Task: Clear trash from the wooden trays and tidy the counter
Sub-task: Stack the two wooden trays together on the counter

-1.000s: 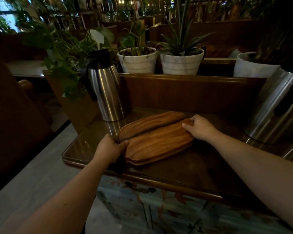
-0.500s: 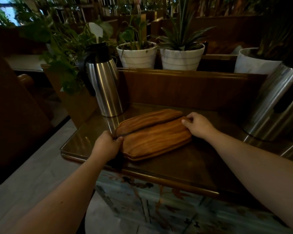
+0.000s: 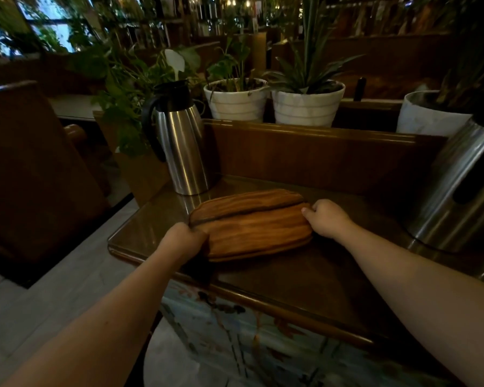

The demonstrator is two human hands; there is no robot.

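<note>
Two long ribbed wooden trays lie bottom-up on the dark counter [image 3: 305,277], side by side and overlapping. The near tray [image 3: 256,233] sits partly over the far tray [image 3: 243,203]. My left hand [image 3: 183,240] grips the left end of the near tray, fingers curled around its edge. My right hand [image 3: 326,219] holds its right end, thumb on top. No trash shows on the trays or the counter.
A steel thermal jug [image 3: 180,141] with a black handle stands at the counter's back left, close to the trays. A larger steel urn [image 3: 456,191] fills the right side. A wooden back wall [image 3: 305,157] carries white plant pots [image 3: 305,108]. The counter's left edge drops to the floor.
The trays have turned slightly so they lie more level across the counter, with both hands still on the ends. The view has shifted a little.
</note>
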